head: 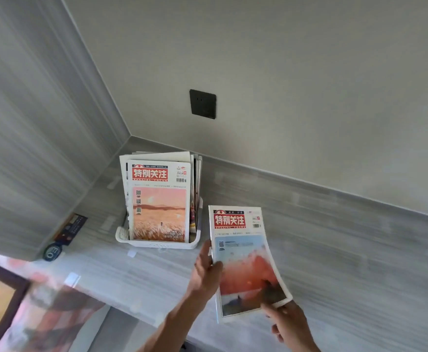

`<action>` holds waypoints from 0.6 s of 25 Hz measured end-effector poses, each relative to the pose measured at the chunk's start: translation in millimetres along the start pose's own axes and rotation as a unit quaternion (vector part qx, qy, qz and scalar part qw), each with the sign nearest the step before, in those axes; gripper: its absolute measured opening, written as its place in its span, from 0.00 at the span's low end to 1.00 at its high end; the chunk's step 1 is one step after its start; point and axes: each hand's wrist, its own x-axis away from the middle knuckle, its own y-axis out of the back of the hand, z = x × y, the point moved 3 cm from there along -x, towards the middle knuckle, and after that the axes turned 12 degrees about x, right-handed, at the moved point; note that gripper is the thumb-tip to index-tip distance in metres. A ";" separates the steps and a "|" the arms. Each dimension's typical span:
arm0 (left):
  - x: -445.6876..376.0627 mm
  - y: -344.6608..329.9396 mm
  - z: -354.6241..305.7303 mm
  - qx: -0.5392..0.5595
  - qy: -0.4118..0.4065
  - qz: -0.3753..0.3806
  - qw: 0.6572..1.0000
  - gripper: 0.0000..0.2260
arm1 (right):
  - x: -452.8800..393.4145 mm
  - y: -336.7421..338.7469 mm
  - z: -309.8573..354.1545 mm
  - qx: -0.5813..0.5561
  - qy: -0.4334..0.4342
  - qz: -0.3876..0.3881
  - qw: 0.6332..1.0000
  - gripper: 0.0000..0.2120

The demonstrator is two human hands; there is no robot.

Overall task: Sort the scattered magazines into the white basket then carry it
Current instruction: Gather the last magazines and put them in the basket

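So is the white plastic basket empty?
No, the white plastic basket already holds several magazines standing upright, and both hands hold another magazine beside it.

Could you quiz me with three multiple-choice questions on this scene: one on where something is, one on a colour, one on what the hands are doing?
1. Where does the white basket stand?
A in the counter's corner
B on the floor
C on a chair

2. What colour is the wall socket?
A white
B black
C red

3. The loose magazine is:
A in the basket
B flat on the counter
C held by both hands

Answers: 1 A, walls meet just behind it. 2 B, dark plate on pale wall. 3 C, left hand grips its side, right hand its bottom corner.
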 end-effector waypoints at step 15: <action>-68.9 242.5 -120.1 -0.016 -0.209 -0.059 0.976 0.19 | 5.5 -127.7 272.2 -0.032 0.282 0.066 0.957 0.06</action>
